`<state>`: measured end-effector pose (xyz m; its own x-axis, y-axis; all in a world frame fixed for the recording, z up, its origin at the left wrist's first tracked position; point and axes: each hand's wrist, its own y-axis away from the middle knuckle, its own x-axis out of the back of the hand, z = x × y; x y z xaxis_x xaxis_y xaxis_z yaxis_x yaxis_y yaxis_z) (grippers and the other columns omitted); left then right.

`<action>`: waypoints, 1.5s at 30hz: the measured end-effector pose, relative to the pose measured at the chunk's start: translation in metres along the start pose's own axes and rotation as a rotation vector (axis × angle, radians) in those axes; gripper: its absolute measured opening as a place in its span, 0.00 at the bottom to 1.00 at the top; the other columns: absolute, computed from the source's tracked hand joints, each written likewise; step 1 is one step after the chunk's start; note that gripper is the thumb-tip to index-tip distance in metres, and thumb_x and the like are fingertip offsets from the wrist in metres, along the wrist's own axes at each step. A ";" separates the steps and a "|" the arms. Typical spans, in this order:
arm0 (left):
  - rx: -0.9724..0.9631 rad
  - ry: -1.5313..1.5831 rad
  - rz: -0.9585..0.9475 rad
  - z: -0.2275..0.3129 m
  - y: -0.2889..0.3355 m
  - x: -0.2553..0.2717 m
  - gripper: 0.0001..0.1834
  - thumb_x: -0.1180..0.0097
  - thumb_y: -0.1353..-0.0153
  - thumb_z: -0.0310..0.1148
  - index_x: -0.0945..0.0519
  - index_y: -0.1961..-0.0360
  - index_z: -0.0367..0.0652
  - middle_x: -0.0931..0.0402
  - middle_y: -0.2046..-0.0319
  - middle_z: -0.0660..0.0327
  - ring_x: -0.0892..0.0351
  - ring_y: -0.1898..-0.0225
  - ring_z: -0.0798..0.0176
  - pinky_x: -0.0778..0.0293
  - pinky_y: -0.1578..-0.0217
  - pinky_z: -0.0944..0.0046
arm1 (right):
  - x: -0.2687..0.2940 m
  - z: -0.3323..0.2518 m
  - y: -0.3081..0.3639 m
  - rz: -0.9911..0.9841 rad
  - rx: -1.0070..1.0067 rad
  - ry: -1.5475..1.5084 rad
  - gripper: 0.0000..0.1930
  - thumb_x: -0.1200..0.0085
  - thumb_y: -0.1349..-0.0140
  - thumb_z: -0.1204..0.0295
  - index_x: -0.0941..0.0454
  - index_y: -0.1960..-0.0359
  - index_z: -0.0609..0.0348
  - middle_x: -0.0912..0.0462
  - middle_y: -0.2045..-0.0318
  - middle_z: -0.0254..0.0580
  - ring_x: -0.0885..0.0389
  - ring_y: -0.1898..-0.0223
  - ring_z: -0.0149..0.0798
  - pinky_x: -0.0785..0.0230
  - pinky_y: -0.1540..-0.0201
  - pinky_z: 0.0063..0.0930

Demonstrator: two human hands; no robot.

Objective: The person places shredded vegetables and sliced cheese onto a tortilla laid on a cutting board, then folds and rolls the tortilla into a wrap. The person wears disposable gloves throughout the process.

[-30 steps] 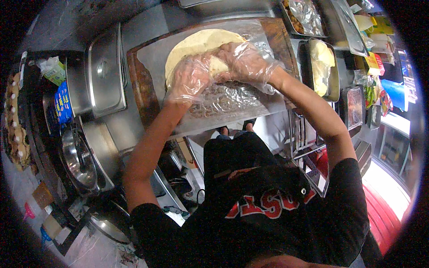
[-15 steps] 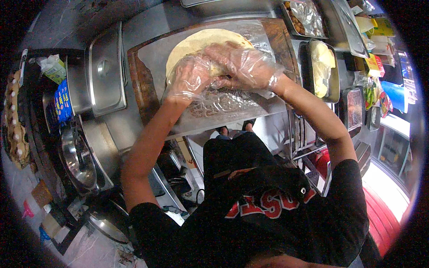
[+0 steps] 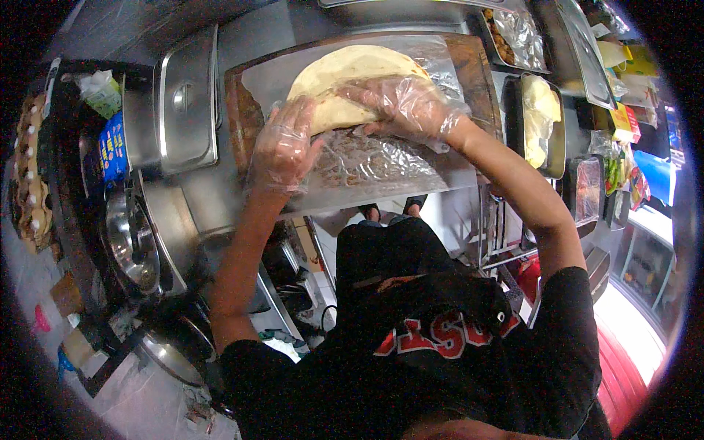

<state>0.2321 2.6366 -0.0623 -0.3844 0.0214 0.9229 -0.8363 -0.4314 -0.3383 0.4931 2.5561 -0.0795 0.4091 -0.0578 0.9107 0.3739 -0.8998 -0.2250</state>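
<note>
A pale round flatbread [image 3: 356,60], its near side folded over, lies on a sheet of clear plastic and paper [image 3: 396,165] spread over a brown board. Both my hands are in clear plastic gloves. My right hand [image 3: 407,108] rests over the right part of the fold, fingers on top and thumb at the near edge, gripping it. At the flatbread's left end is my left hand [image 3: 284,150], its fingers stretched out and the thumb apart, touching or just beside the edge. Any filling inside the fold is hidden.
The brown board [image 3: 240,121] sits on a steel counter. Left of it are a lidded steel pan [image 3: 189,103] and a steel bowl [image 3: 132,242]. On the right stand a tray of yellow food [image 3: 539,125], a foil-covered tray [image 3: 517,37] and a smaller container [image 3: 587,191].
My left hand has moved left and nearer, off the middle of the flatbread, and its fingers have straightened. More of the folded flatbread shows. The right hand stays over the fold.
</note>
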 end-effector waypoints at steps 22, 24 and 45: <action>1.194 0.576 0.341 0.049 0.027 -0.058 0.28 0.52 0.32 0.55 0.20 0.58 0.35 0.19 0.77 0.53 0.19 0.76 0.46 0.26 0.71 0.49 | 0.013 -0.011 -0.007 -0.140 -0.114 -0.008 0.39 0.34 0.43 0.56 0.37 0.30 0.43 0.21 0.47 0.51 0.21 0.47 0.56 0.30 0.43 0.47; 1.396 0.991 0.578 0.064 0.010 -0.058 0.30 0.51 0.32 0.57 0.19 0.58 0.36 0.20 0.76 0.56 0.20 0.76 0.55 0.26 0.72 0.53 | 0.011 -0.011 -0.005 -0.157 -0.133 0.003 0.39 0.35 0.43 0.56 0.37 0.30 0.43 0.22 0.43 0.51 0.22 0.45 0.56 0.31 0.41 0.47; 1.221 0.573 0.718 0.073 -0.024 -0.068 0.14 0.36 0.43 0.28 0.19 0.56 0.32 0.18 0.62 0.52 0.20 0.62 0.57 0.26 0.56 0.57 | 0.003 -0.007 -0.001 -0.114 -0.110 0.041 0.37 0.38 0.41 0.53 0.38 0.30 0.40 0.24 0.41 0.49 0.23 0.43 0.56 0.31 0.40 0.49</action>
<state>0.3069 2.5800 -0.1036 -0.8899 -0.2985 0.3450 0.2998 -0.9526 -0.0511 0.4880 2.5539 -0.0740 0.3343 0.0318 0.9419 0.3219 -0.9432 -0.0824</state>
